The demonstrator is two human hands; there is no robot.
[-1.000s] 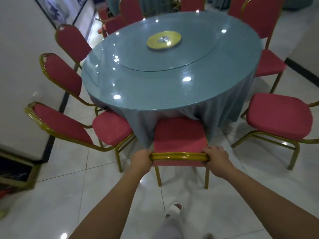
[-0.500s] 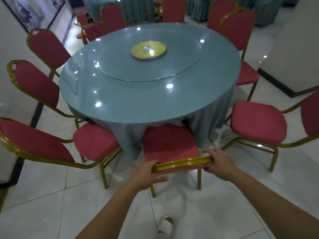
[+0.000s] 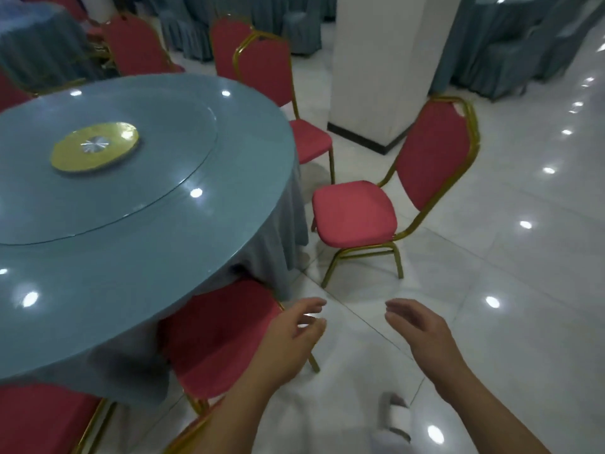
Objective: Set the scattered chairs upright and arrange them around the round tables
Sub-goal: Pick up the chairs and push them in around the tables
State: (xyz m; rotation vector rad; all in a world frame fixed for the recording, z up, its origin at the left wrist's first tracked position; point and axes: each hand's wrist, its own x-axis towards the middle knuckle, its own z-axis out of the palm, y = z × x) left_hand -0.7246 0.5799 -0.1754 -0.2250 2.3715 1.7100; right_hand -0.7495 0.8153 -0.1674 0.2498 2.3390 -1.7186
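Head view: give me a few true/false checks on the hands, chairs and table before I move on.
1. The left hand and right hand both hold nothing. True.
2. The red chair near the white pillar lies on its side. False: it stands upright, seat toward the round table.
3. The nearest chair's seat is tucked partly under the blue tablecloth. True.
4. The gold disc sits at the table's edge. False: it sits on the glass turntable, away from the edge.
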